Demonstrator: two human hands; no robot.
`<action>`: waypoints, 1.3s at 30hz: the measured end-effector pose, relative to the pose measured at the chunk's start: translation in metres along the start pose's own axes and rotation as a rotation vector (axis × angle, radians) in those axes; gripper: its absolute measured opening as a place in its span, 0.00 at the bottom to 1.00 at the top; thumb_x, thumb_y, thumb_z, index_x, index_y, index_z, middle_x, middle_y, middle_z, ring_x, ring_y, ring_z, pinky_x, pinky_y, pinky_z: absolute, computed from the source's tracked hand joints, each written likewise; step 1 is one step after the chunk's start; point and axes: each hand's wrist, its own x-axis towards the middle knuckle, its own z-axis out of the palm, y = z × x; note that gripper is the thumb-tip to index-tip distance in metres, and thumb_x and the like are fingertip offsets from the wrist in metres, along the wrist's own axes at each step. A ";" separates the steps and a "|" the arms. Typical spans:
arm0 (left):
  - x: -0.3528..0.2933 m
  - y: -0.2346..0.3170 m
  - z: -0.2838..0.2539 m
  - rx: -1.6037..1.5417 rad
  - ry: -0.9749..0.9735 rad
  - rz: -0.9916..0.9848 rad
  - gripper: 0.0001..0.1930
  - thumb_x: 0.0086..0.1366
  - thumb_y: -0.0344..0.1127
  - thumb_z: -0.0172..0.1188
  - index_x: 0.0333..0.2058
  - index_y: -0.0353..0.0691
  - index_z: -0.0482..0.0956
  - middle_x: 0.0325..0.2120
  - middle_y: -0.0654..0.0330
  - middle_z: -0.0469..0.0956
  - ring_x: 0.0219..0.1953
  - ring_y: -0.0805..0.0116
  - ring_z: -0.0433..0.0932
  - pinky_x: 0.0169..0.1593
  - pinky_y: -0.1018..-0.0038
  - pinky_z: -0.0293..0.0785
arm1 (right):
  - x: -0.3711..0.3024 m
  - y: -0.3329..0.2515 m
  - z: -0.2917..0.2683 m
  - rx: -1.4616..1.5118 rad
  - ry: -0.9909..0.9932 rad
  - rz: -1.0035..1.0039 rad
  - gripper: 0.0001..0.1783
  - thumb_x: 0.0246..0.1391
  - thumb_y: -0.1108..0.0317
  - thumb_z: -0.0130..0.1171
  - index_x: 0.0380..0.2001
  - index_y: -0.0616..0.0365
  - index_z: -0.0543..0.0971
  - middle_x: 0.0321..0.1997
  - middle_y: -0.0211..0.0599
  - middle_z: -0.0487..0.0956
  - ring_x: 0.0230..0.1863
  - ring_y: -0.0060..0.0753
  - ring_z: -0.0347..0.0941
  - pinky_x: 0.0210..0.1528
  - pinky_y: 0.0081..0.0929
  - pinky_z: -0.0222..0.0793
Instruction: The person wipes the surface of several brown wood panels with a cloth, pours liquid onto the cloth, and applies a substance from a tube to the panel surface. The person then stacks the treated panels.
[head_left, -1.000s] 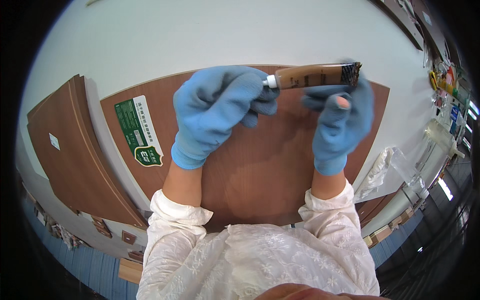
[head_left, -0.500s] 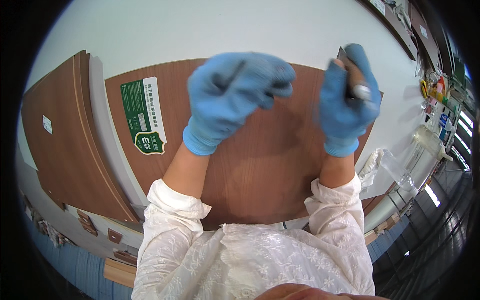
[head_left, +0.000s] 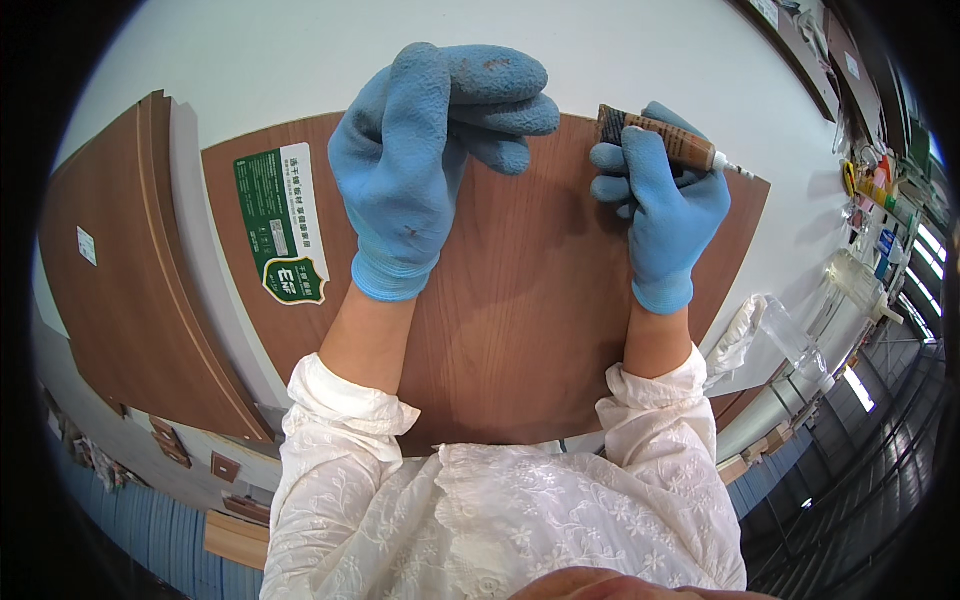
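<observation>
My right hand (head_left: pixel 668 215), in a blue glove, is closed round a brown squeeze tube (head_left: pixel 672 142). The tube lies tilted, its white neck pointing right and slightly down, its flat dark end toward the left. My left hand (head_left: pixel 405 150), gloved alike, is raised over the far left part of a brown wood-grain board (head_left: pixel 520 330). Its thumb presses against the bent fingers, whose tips point right. Whatever may be inside that grip is hidden. A green and white label (head_left: pixel 280 225) sticks to the board left of my left hand.
Another brown panel (head_left: pixel 120 270) stands out at the left on a white surface (head_left: pixel 250 70). To the right are a clear plastic bottle (head_left: pixel 790 335), a crumpled white bag (head_left: pixel 735 345) and a cluttered row of small tools (head_left: pixel 870 190).
My left hand has turned and moved a little up and left. The right hand has swung its tube from steep to nearly level, bringing it leftward. Both hands are less blurred now.
</observation>
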 end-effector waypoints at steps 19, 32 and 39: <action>0.001 -0.002 -0.002 0.112 -0.006 0.005 0.29 0.79 0.56 0.44 0.46 0.37 0.86 0.37 0.50 0.88 0.33 0.63 0.88 0.33 0.73 0.86 | 0.003 0.000 -0.015 -0.073 0.138 0.005 0.19 0.62 0.66 0.64 0.52 0.67 0.80 0.29 0.42 0.86 0.22 0.21 0.80 0.20 0.14 0.67; 0.000 -0.002 -0.001 0.073 0.016 -0.007 0.29 0.79 0.56 0.43 0.47 0.36 0.86 0.36 0.51 0.88 0.33 0.62 0.88 0.31 0.74 0.85 | 0.011 0.001 -0.023 -0.007 -0.070 -0.086 0.18 0.61 0.72 0.63 0.53 0.67 0.79 0.31 0.47 0.85 0.27 0.29 0.83 0.29 0.22 0.80; 0.001 -0.005 0.000 -0.029 0.073 0.009 0.30 0.79 0.57 0.43 0.48 0.36 0.86 0.37 0.50 0.88 0.33 0.62 0.88 0.31 0.74 0.83 | 0.009 -0.005 -0.027 -0.046 -0.060 0.015 0.19 0.60 0.72 0.64 0.53 0.67 0.79 0.32 0.46 0.85 0.29 0.29 0.84 0.29 0.22 0.79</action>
